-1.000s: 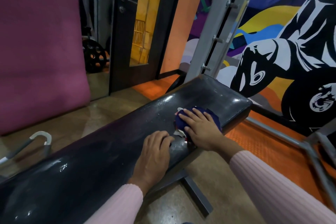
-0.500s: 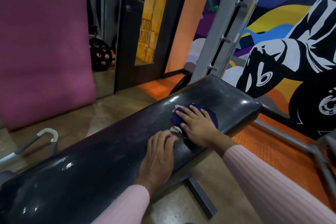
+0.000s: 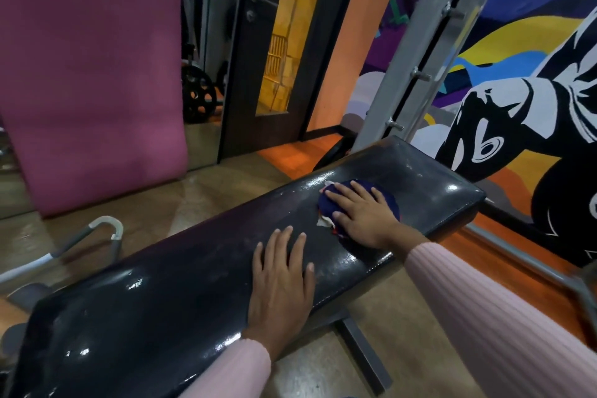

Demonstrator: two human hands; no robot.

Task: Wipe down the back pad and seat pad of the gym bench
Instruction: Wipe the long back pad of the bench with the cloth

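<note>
The left hand now lies flat with fingers straightened on the pad; the right hand, grip apart, presses the cloth as before.

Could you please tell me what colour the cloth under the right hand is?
Dark blue cloth, with white and red bits at its edge; head view.

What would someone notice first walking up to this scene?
A long black bench runs across the middle, with the right hand pressing a blue cloth flat near its far end and the left hand spread on the pad beside it. A bold mural covers the right wall; a pink mat leans at left.
</note>
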